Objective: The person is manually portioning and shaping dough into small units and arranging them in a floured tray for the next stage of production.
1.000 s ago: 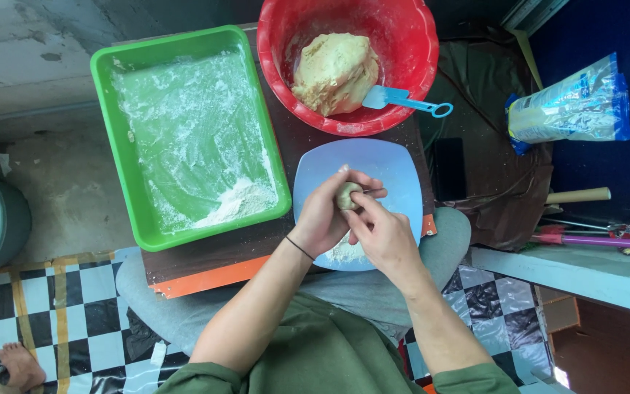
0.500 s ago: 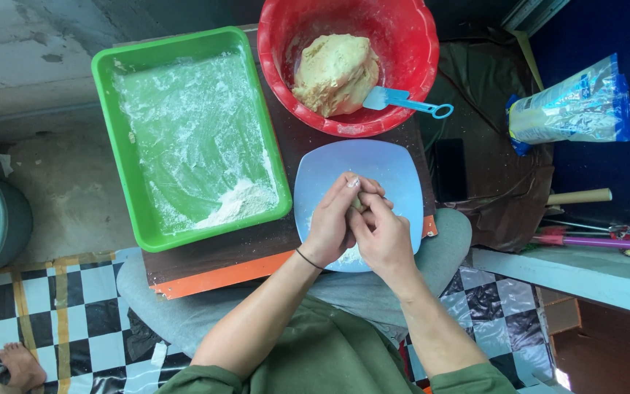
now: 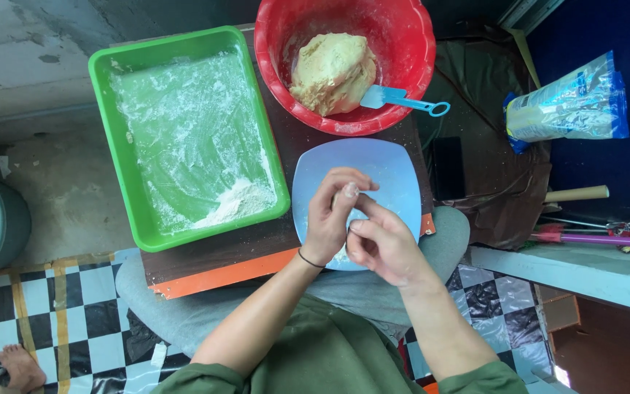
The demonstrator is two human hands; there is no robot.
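Head view: small pale dough piece (image 3: 341, 195), mostly hidden between hands.

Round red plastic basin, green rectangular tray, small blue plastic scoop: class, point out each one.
Round red plastic basin (image 3: 410, 36): head view, inner right wall.
Green rectangular tray (image 3: 122, 168): head view, left rim.
Small blue plastic scoop (image 3: 382, 95): head view, blade.

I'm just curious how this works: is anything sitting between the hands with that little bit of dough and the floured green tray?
Nothing visible does. Both hands, left hand and right hand, cup the small dough piece over the blue plate. The green tray lies directly beside the plate, with only bare board between.
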